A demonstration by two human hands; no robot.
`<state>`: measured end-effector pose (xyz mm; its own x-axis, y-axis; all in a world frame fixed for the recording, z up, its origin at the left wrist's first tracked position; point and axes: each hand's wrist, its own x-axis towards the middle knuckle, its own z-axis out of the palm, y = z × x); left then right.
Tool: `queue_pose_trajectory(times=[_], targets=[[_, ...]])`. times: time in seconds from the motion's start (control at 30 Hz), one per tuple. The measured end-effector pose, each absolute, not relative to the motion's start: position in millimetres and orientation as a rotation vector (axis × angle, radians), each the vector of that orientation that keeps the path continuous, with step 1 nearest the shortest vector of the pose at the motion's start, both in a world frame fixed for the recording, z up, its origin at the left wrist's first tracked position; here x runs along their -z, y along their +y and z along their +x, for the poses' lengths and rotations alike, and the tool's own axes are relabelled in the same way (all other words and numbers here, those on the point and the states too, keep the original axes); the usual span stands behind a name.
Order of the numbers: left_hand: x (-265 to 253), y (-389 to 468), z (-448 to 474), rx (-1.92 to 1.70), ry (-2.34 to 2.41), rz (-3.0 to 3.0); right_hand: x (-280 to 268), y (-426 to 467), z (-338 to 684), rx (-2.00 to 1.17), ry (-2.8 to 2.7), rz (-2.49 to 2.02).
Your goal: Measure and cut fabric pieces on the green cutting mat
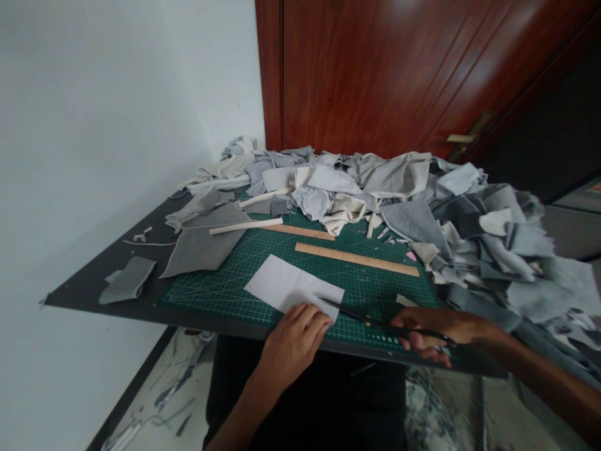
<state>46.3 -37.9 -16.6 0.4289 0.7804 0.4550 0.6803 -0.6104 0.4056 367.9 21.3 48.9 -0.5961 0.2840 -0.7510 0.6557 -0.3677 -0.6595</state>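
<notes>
A white piece of paper or cloth (277,282), creased across its middle, lies on the green cutting mat (201,297) near the table's front edge. My left hand (298,332) rests on its near edge with the fingers bent and pressed together; whether they pinch the sheet is hard to see. My right hand (422,335) grips the handles of black scissors (357,315). Their blades point left and reach the right part of the white sheet. Beyond the sheet, a wooden ruler (357,259) lies flat on the mat.
A second wooden ruler (305,231) lies farther back. Grey and cream fabric scraps (394,175) are heaped along the table's back and right side. Grey fabric pieces (206,247) lie at left. A wall (117,94) and a wooden door (366,75) stand close behind.
</notes>
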Motion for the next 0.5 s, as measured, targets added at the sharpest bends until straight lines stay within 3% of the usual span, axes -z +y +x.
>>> queue_pose_trajectory(times=[0.5], targets=[[13,-41,43,-1.005,1.269,2.509,-47,26,332,2.170,1.627,1.151]])
